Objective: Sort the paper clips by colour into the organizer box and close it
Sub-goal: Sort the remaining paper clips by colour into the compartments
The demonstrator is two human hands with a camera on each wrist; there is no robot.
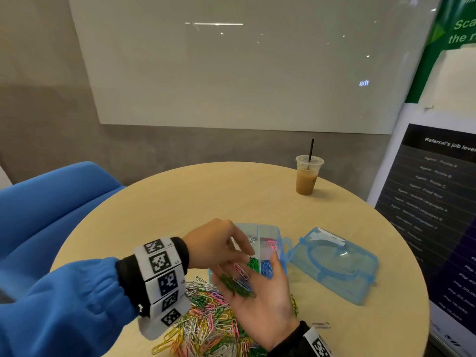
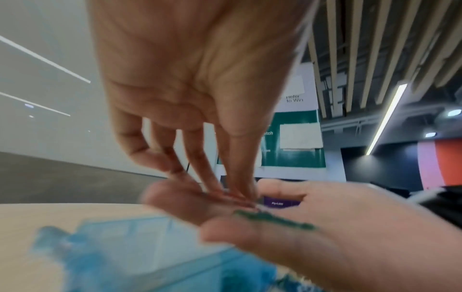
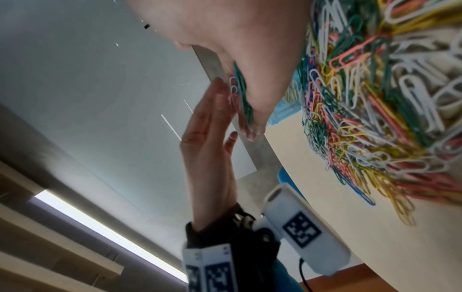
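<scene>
My right hand (image 1: 260,300) lies palm up over the near edge of the pale blue organizer box (image 1: 268,228). It carries several clips (image 1: 238,282), mostly green with pink, white and blue ones. From above, my left hand (image 1: 239,253) reaches down, and its thumb and fingertips (image 2: 237,189) meet on a pink clip (image 1: 239,268) on the right fingers. The box's compartments hold white, pink, green and blue clips. A big mixed pile of clips (image 1: 211,320) lies on the table under both hands. In the right wrist view the left hand (image 3: 215,122) touches the clips (image 3: 240,92) on the right palm.
The box's lid (image 1: 334,264) lies open on the table right of the box. An iced coffee cup with a straw (image 1: 307,176) stands at the table's far edge. One silver clip (image 1: 320,325) lies apart at the right. A blue chair (image 1: 51,207) is left, a banner (image 1: 438,202) right.
</scene>
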